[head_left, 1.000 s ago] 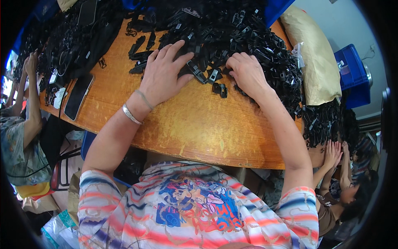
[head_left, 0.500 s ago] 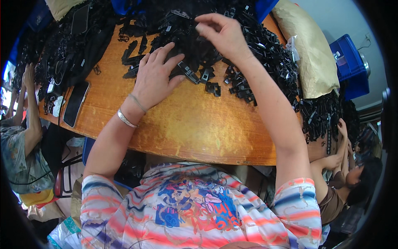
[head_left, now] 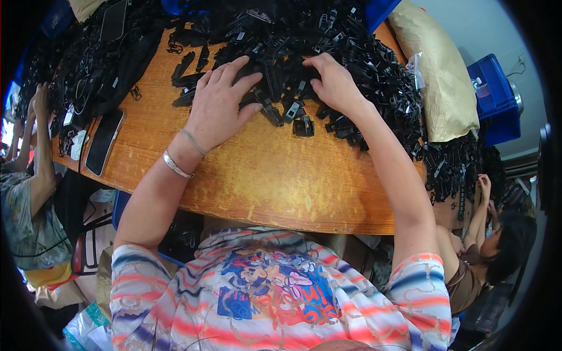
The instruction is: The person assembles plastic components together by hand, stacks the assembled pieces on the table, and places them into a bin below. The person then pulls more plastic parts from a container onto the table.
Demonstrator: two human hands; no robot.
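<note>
A large heap of small black plastic clip-like parts covers the far side of the wooden table. My left hand rests at the heap's near left edge with fingers spread, a bracelet on its wrist. It grips nothing that I can see. A long black part lies just right of its thumb. Over the heap's near side, my right hand has its thumb and forefinger apart, with nothing visible between them. Its other fingers are partly hidden. Two short black parts, one nearest me, lie between the hands.
A dark phone lies on the table at left, beside another black heap. A tan sack leans at right, near a blue crate. Other people work at both sides, one with a raised hand.
My right hand has come down and nearer to me from high over the heap. My left hand has barely moved. The person at right has shifted slightly.
</note>
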